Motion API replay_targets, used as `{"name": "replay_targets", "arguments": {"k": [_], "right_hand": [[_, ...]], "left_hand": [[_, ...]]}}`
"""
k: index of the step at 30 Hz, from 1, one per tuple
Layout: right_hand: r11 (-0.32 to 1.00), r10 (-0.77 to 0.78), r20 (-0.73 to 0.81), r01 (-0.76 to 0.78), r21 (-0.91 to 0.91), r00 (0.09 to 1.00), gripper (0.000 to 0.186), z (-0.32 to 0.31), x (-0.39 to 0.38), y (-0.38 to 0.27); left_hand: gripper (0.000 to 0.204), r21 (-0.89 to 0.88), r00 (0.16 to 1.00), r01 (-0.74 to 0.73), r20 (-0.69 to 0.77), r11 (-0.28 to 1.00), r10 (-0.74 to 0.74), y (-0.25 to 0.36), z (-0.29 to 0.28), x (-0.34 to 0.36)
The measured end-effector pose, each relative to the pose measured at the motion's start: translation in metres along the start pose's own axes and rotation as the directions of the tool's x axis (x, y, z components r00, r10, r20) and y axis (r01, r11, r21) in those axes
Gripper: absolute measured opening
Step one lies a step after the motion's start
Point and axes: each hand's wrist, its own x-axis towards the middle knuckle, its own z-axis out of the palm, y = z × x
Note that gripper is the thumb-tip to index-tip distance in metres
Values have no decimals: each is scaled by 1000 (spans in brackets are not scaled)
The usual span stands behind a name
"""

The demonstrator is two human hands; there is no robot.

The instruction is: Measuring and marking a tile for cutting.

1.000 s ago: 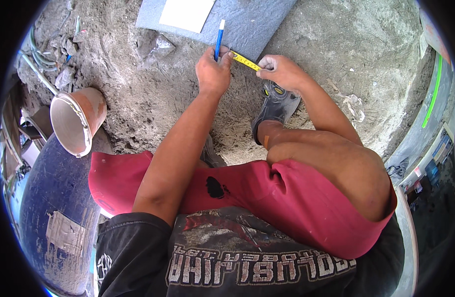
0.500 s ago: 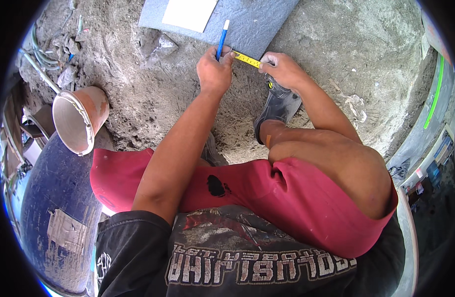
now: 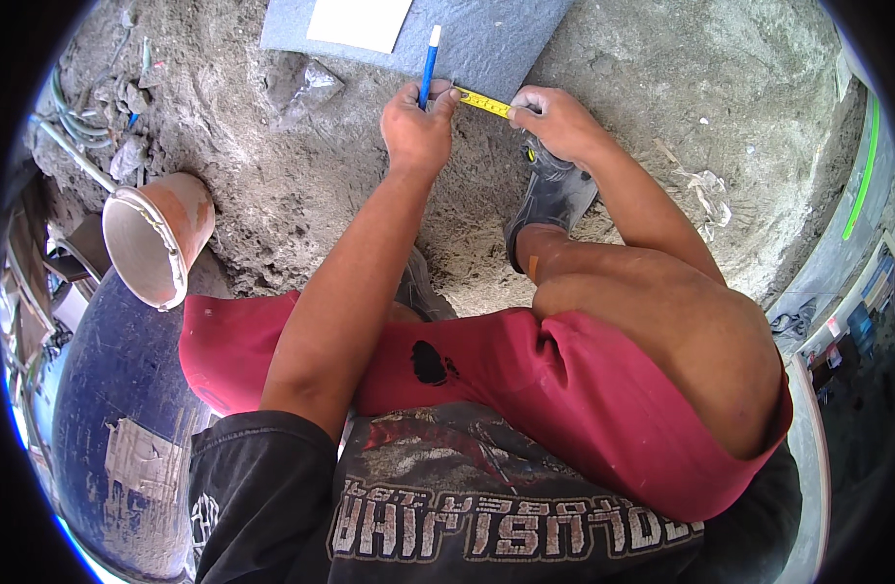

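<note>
My left hand point(image 3: 417, 134) is closed, with a white-tipped blue pen point(image 3: 429, 68) standing up from its grip. Its fingertips also pinch the end of a yellow tape measure blade point(image 3: 483, 102). The short blade runs across to my right hand point(image 3: 561, 124), which is closed on it at the other end. A black and yellow-green thing below the right hand may be the tape's case, but I cannot tell. Just beyond the blade lies a grey slab point(image 3: 472, 41), its near edge close to my left fingertips. White paper point(image 3: 358, 23) rests on the slab.
At the left, a dirty bucket point(image 3: 147, 243) sits tilted by a large blue drum point(image 3: 116, 389). Hoses point(image 3: 73, 151) and rubble lie at the far left on the rough ground point(image 3: 642, 78). My foot in dark footwear point(image 3: 554, 202) is below the right hand.
Both hands and the blade between them appear slightly higher and further left in view. The slab and paper have shifted the same way, so the view itself has moved a little. Both grips are unchanged.
</note>
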Motion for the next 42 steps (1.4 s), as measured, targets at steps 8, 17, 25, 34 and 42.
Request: {"name": "replay_targets", "arguments": {"k": [8,17,25,34,42], "right_hand": [[999,41,18,-40,-32,999,20,-3,-3,-7],[1000,3,-19,-3,-25,1000,21,-1,-4,-6],[999,-17,-30,16,-44,999,22,-1,-8,-10],[996,-63,-63,58,-72,996,22,1,-7,-7],[994,-46,-74,38,-105,996,23,1,-11,-10]], "left_hand": [[19,-29,995,91,33,995,-90,10,-4,-3],[21,-89,993,105,59,990,-100,6,-4,0],[19,-124,998,52,46,991,-46,-6,-2,4],[16,-261,996,52,79,964,-32,-8,-1,5],[17,-213,998,12,63,977,1,-8,1,4]]}}
